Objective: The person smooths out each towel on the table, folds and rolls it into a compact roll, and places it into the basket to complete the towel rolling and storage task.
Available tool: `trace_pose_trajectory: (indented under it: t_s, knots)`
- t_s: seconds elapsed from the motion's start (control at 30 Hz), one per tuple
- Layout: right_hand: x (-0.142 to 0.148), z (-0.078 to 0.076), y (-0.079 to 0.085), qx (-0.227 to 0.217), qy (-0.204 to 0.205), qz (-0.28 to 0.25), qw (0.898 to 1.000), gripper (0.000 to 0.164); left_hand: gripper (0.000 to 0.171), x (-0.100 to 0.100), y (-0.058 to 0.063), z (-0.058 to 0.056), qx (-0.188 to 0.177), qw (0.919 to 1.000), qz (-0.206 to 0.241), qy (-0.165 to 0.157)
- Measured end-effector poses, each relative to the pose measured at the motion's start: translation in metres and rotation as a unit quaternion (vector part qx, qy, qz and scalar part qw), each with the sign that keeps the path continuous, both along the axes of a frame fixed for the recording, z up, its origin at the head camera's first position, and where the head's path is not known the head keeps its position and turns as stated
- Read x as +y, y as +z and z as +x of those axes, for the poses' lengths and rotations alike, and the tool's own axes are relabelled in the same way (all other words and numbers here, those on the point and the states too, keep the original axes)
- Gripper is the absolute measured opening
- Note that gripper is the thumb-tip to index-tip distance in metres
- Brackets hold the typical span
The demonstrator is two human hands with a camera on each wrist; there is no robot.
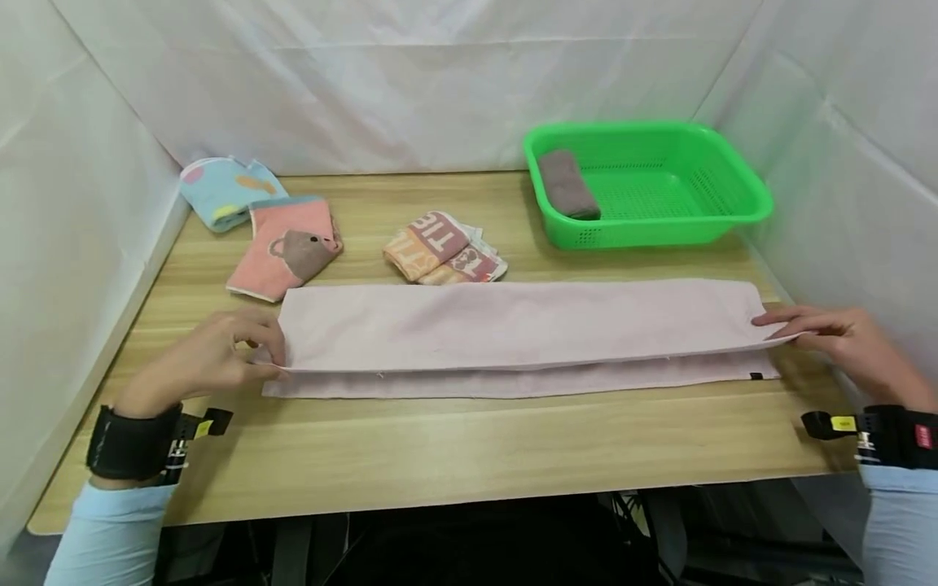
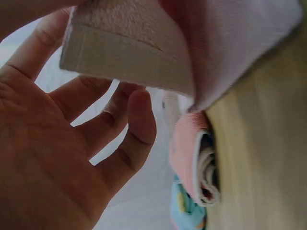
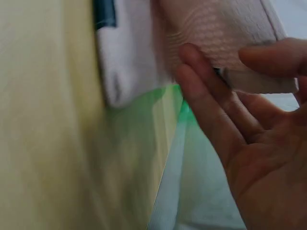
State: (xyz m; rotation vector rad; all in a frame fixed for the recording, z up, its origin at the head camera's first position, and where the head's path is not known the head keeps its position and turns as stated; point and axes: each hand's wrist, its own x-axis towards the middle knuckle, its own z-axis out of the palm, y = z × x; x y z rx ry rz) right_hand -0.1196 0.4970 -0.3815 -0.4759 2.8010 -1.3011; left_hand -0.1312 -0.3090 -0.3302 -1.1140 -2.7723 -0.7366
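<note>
Pink towel [image 1: 513,325], stretched in front of the green basket [image 1: 659,233]! Pinched narrowly at one end by the left hand [image 1: 220,350], lower fingers [image 2: 140,120] spread; at the other, by the right hand [image 1: 853,346]. Left wrist view alone: layered edge [image 2: 208,175] of the coral towel [image 1: 284,248], left of the basket. Right wrist view alone: bumpy weave [image 3: 211,38].

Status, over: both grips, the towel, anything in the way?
Left grip, right grip: each pinching one end of towel. Towel folded lengthwise, lower layer showing nearside. Lettered cloth close beyond far edge; contact unclear.
</note>
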Motion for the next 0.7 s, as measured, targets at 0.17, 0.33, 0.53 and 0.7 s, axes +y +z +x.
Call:
trace_pose_trajectory:
  t_s: [0.17,0.33,0.53,0.7]
  knots:
    - [0.008,0.006,-0.004,-0.010,0.053,-0.048,0.997,0.027,0.043,-0.005,-0.008,0.003,-0.035,0.9982,0.043,-0.021]
    - [0.007,0.010,-0.008,-0.002,0.038,0.008,0.999,0.035,0.040,-0.005,-0.014,0.008,-0.043,0.9991,-0.002,0.002]
    - [-0.007,0.001,0.002,-0.074,-0.041,0.130,0.988,0.030,0.019,0.003,-0.015,0.009,-0.075,0.9941,-0.072,0.030]
    - [-0.020,-0.024,0.015,-0.150,-0.091,0.219,0.960,0.062,0.017,0.010,-0.002,-0.006,-0.139,0.9863,-0.060,0.065]
